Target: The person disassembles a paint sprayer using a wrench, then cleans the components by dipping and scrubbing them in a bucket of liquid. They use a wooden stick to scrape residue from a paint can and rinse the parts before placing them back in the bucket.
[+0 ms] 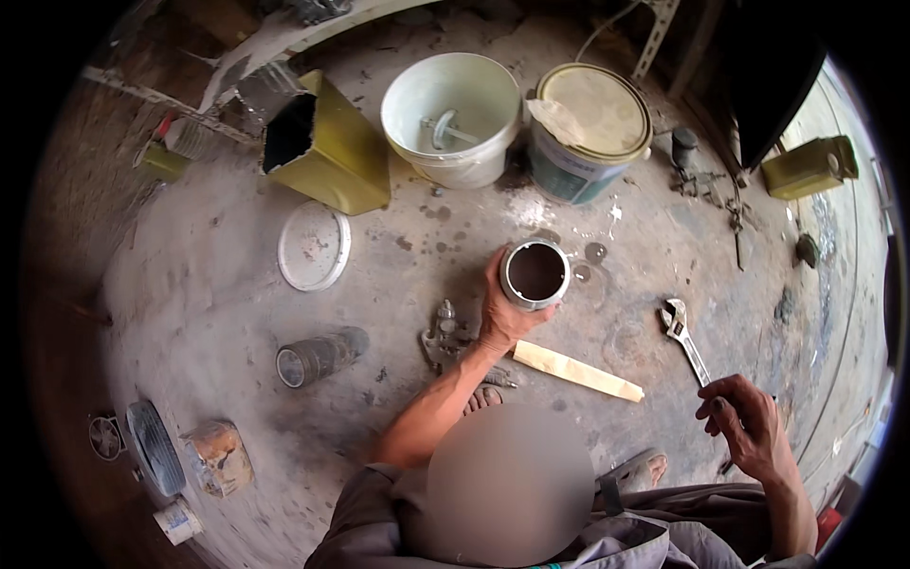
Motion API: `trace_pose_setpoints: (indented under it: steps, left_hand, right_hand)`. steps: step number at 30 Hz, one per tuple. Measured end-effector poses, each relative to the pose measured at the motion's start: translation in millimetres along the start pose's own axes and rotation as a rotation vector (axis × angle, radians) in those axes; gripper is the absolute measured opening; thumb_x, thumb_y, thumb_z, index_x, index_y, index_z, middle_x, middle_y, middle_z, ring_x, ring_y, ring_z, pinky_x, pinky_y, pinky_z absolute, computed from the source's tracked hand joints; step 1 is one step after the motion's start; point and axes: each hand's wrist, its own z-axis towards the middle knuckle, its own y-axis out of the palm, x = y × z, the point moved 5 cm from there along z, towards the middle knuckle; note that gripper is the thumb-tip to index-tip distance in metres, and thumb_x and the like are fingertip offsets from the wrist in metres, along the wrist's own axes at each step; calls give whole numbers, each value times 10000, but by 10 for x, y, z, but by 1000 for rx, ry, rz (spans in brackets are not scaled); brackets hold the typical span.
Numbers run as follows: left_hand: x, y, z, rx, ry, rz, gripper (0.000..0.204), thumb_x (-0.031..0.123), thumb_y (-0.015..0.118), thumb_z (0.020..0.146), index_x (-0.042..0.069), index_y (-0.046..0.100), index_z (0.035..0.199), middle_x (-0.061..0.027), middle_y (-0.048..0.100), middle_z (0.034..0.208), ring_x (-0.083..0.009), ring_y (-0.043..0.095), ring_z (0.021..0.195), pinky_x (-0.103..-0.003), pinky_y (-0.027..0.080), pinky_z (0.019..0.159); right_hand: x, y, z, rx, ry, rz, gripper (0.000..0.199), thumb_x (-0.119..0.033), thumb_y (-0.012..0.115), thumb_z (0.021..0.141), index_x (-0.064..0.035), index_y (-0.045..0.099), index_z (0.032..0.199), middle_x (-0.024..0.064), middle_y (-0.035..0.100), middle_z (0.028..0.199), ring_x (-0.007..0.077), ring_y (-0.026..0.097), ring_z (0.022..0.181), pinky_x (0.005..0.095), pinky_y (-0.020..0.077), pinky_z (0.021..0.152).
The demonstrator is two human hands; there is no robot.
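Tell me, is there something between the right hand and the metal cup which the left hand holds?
No. The right hand hangs apart from the cup in the left hand. Only the wrench lies on the floor under that gap.

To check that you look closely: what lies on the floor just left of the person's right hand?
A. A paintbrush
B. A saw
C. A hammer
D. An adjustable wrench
D: an adjustable wrench with open jaws lies on the concrete floor, beside the right hand.
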Motion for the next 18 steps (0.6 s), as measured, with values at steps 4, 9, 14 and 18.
trace_pose_setpoints:
  steps: [4,9,14,18]
  left_hand:
    - [83,-80,8,38,-6,-19,1071,147,911,622,26,227,1437,-187,493,1346,-286,532,1234,-430,432,1057]
    - [228,-324,26,108,-20,0,1056,141,897,628,8,225,1432,-187,507,1325,-280,554,1214,-418,450,1041]
    - [819,-879,465,68,-213,-135,1021,166,881,675,-15,206,1420,-202,505,1303,-286,594,1145,-408,496,998]
    - [1090,-1337,991,16,-224,43,1057,287,913,664,-15,229,1410,-200,500,1307,-270,585,1143,-386,530,959]
  right_hand:
    - [11,3,39,-14,-14,-37,239,-188,519,1026,33,604,1060,107,689,796,160,642,658,289,524,623]
    - [51,1,65,-41,-32,-21,196,-130,512,1013,33,609,1061,118,701,814,171,658,663,300,541,628]
    - [-19,0,70,-80,-72,-4,157,-44,511,972,37,613,1060,129,704,823,188,680,682,310,554,651]
    - [-75,-19,37,-123,-97,-8,156,-31,518,962,38,611,1066,137,710,839,198,700,709,311,556,669]
